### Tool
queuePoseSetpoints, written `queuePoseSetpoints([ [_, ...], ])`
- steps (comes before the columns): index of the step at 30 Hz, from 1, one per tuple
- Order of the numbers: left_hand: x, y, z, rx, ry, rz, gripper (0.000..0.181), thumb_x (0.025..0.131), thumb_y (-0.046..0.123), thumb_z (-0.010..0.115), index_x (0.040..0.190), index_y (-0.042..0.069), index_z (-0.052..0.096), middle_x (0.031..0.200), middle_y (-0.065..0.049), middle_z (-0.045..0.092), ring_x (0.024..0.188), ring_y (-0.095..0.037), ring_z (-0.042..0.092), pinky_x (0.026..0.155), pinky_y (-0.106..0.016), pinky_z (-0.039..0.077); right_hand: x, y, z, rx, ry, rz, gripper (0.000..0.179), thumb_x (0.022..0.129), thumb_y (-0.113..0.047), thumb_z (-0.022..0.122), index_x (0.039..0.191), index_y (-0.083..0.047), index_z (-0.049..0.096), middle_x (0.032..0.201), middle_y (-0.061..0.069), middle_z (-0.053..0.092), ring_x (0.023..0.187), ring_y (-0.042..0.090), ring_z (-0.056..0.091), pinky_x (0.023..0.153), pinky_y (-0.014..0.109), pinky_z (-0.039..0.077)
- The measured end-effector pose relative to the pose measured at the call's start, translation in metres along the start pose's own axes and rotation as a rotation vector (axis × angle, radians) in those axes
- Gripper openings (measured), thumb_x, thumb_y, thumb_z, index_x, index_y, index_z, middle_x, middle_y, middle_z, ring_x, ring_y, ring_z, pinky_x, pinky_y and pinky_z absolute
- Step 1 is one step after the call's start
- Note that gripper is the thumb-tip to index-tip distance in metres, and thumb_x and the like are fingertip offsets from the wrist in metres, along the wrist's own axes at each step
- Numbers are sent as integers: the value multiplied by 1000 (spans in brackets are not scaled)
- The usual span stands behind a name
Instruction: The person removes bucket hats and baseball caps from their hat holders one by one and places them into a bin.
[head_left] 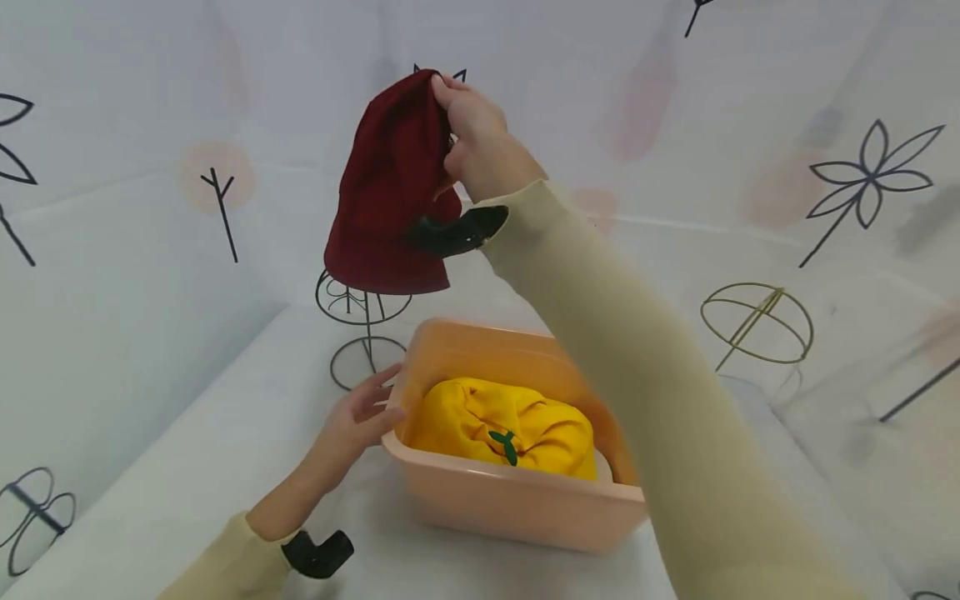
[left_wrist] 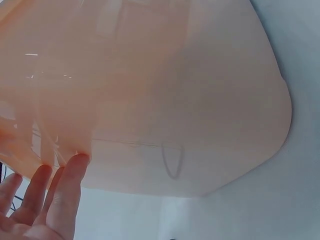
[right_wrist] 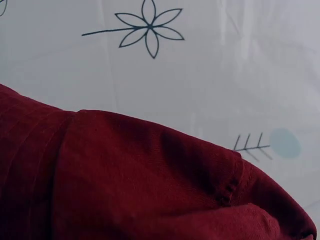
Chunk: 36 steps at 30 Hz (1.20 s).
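My right hand [head_left: 480, 125] pinches the top of a dark red bucket hat [head_left: 390, 192] and holds it raised. Stitching runs around its brim, which fills the lower left of the right wrist view [right_wrist: 30, 165]. In the head view the hat's lower edge overlaps the top of a black wire hat stand [head_left: 367, 329]. My left hand [head_left: 356, 425] rests against the left side of a peach plastic basin [head_left: 517, 508], its fingers fairly straight and fingertips at the wall. Inside the basin lies a yellow cloth hat [head_left: 457, 408] with a green leaf-shaped sprout.
A gold wire stand [head_left: 757, 321] stands at the right, its lower part hidden by my right sleeve. The white table [head_left: 217, 433] meets walls covered in printed cloth [head_left: 637, 50] with plant drawings. Something pale [head_left: 603, 467] shows beside the yellow hat.
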<state>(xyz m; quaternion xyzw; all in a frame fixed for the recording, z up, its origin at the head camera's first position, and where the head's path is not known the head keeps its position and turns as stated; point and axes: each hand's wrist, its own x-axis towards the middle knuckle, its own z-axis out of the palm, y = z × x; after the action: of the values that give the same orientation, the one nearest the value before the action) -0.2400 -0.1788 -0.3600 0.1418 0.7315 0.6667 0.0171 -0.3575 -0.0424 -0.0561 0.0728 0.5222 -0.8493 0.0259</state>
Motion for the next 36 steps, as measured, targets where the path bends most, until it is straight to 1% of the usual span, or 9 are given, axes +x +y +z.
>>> queuePoseSetpoints([
  [4,-1,-1,-10,7,15,-13,56,90,23,57,142,18,37,132,-18,47,114,-36,51,83,-41,51,-13,-8,-13,-24,-30,-26,9,85,-23,67,92,-25,73,91,-5,64,89,19,57,97,43,32],
  [6,0,-1,-15,21,17,-20,57,90,25,56,143,17,35,133,-19,46,115,-36,50,84,-41,51,-19,-10,-22,-31,-48,-45,9,86,-24,66,93,-25,72,93,-4,65,91,21,56,96,45,32],
  [11,0,-2,-28,43,31,-27,59,92,27,55,145,17,32,136,-20,43,118,-36,49,84,-41,51,-32,-9,-45,-44,-100,-110,12,88,-21,63,98,-20,70,88,0,63,83,21,56,76,35,43],
  [14,-1,-2,-34,50,40,-32,60,92,27,55,146,18,31,136,-20,43,118,-36,49,84,-40,51,-40,-5,-61,-71,-127,-151,12,90,-19,60,99,-17,67,83,1,60,76,21,54,65,31,43],
  [19,-3,-2,-40,57,54,-16,58,93,25,54,146,17,31,134,-21,44,115,-35,50,83,-37,52,-50,7,-90,-122,-187,-193,10,93,-17,57,100,-14,61,87,1,58,69,19,52,59,28,42],
  [25,-8,-3,-43,69,73,3,57,94,23,53,146,17,31,132,-22,46,112,-33,53,81,-34,52,-51,22,-122,-190,-276,-198,6,95,-21,52,97,-16,56,85,-1,55,64,15,51,55,27,41],
  [30,-9,-4,-42,79,78,12,57,94,23,54,146,16,32,133,-22,45,114,-36,51,81,-35,52,-46,29,-155,-229,-339,-200,6,96,-19,50,94,-18,56,82,-2,58,70,14,54,57,27,42],
  [33,-9,-4,-42,82,80,11,57,94,23,55,145,16,32,133,-22,45,114,-36,51,81,-36,52,-43,34,-175,-242,-397,-207,10,97,-14,48,93,-18,57,83,-2,62,74,13,57,58,26,44],
  [36,-10,-4,-42,88,89,-1,57,93,24,55,145,17,32,134,-21,45,115,-36,51,82,-38,52,-39,43,-191,-292,-468,-240,15,97,-10,46,93,-18,58,87,-1,63,78,13,58,62,26,47],
])
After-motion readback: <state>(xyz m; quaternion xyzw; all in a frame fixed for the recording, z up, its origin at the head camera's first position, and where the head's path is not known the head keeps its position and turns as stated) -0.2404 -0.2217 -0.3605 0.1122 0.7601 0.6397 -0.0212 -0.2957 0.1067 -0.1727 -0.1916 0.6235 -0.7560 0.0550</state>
